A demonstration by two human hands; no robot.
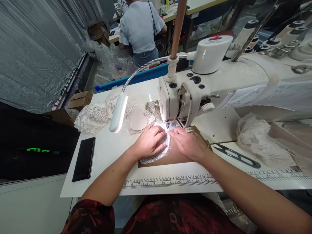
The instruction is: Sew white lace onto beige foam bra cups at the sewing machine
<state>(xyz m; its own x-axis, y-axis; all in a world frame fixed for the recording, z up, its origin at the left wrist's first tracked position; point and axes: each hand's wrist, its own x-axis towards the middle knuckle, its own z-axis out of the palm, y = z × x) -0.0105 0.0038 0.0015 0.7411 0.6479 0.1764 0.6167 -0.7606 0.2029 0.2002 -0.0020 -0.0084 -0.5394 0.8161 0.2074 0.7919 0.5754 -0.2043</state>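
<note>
A white lace-edged cup piece (156, 158) lies on the brown sheet under the head of the sewing machine (179, 97). Spread over that piece, my left hand (151, 139) presses it flat with the fingers stretched toward the needle. My right hand (186, 141) rests at the piece's right edge, its fingertips close to the presser foot; whether they pinch the fabric is hidden. Light from the gooseneck lamp (118, 112) falls on the needle area. Left of the needle sit a smooth pale cup pad (138, 119) and a heap of white lace pieces (94, 117).
A black phone (84, 159) lies at the table's left. Thread snips (237, 156) and more lace (263, 139) are right of my right arm. A printed ruler (165, 182) runs along the front edge. Thread cones (247, 31) stand behind the machine; a person (141, 27) sits beyond.
</note>
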